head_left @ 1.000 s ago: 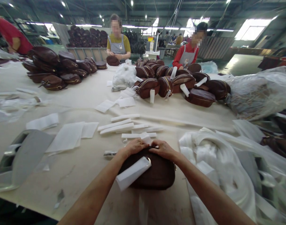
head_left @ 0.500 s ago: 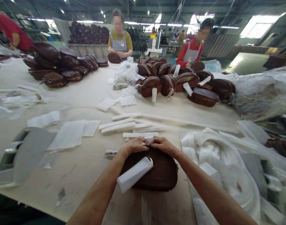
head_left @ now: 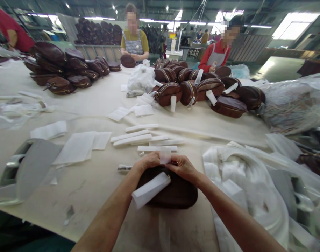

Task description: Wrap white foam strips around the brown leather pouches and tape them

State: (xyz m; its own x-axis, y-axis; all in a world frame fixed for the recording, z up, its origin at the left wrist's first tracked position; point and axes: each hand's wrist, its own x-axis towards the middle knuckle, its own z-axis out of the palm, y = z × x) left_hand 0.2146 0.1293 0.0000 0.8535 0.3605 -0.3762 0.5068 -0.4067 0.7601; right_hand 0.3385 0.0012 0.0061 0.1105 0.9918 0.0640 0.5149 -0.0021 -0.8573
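A dark brown leather bag [head_left: 175, 194] lies on the table right in front of me. At its far edge a small translucent white wrapping sheet [head_left: 165, 155] stands up between my hands. My left hand [head_left: 149, 161] pinches the sheet's left side, its fingertips partly hidden behind the bag's edge. From the other side my right hand [head_left: 184, 168], fingers curled, grips the sheet's lower right edge and rests against the bag. A rolled white wrap [head_left: 150, 190] covers a part near a gold-coloured ring on the bag and slants across its left half.
Beyond my hands lie several white foam strips [head_left: 132, 138] and flat white sheets [head_left: 76, 147]. Grey tape dispensers [head_left: 35, 171] stand left and right. A coil of white foam [head_left: 243, 175] lies at right. Brown bags [head_left: 167, 94] are piled farther back, where co-workers stand.
The white sheet stands higher between my hands. My right hand has turned and its fingers have curled more over the bag's far edge. The view has shifted slightly.
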